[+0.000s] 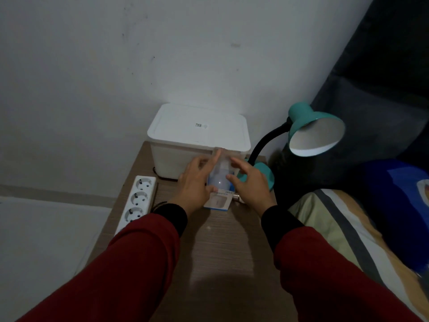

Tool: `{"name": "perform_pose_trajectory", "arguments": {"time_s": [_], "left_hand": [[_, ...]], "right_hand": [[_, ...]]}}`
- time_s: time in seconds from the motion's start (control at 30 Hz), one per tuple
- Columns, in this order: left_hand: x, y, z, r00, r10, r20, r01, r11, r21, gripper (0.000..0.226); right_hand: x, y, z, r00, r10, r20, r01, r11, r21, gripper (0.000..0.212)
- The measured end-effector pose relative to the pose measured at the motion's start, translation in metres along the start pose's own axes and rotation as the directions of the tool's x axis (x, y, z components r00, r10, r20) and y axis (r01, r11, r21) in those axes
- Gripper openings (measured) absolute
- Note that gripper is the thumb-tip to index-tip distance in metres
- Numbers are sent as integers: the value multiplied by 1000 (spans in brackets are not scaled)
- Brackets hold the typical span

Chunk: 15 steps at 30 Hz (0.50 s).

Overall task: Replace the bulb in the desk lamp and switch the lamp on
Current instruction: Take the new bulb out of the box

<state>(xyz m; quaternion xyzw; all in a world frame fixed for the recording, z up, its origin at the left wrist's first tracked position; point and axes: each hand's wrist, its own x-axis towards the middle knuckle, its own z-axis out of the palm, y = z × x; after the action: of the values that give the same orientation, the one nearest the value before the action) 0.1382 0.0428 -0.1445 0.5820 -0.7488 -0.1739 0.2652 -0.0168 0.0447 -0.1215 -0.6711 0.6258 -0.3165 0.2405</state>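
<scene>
A new white bulb (219, 180) sits in a clear blister pack on a blue and white card (218, 202), held just above the wooden table (220, 252). My left hand (193, 184) grips the pack's left side, thumb on the card. My right hand (251, 184) holds its right side, thumb against the blister and fingers spread. The metal screw base of another bulb (237, 197) pokes out on the table beside my right hand. The teal desk lamp's shade (308, 119) hangs on a black gooseneck (267, 140) over its teal base (265, 175). No bulb shows inside the unlit shade.
A white lidded plastic box (199, 133) stands against the wall behind the pack. A white power strip (137, 201) lies along the table's left edge. A bed with a striped sheet (343, 228) and a blue pillow (394, 201) is on the right.
</scene>
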Motion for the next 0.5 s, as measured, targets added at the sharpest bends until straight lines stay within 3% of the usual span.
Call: {"name": "perform_pose_trajectory", "arguments": {"time_s": [0.2, 0.5], "left_hand": [[11, -6, -9, 991, -24, 128, 23, 1000, 8, 111], [10, -8, -8, 991, -15, 133, 19, 999, -26, 109]], "right_hand": [[13, 5, 9, 987, 73, 144, -37, 972, -233, 58], [23, 2, 13, 967, 113, 228, -49, 962, -267, 57]]}}
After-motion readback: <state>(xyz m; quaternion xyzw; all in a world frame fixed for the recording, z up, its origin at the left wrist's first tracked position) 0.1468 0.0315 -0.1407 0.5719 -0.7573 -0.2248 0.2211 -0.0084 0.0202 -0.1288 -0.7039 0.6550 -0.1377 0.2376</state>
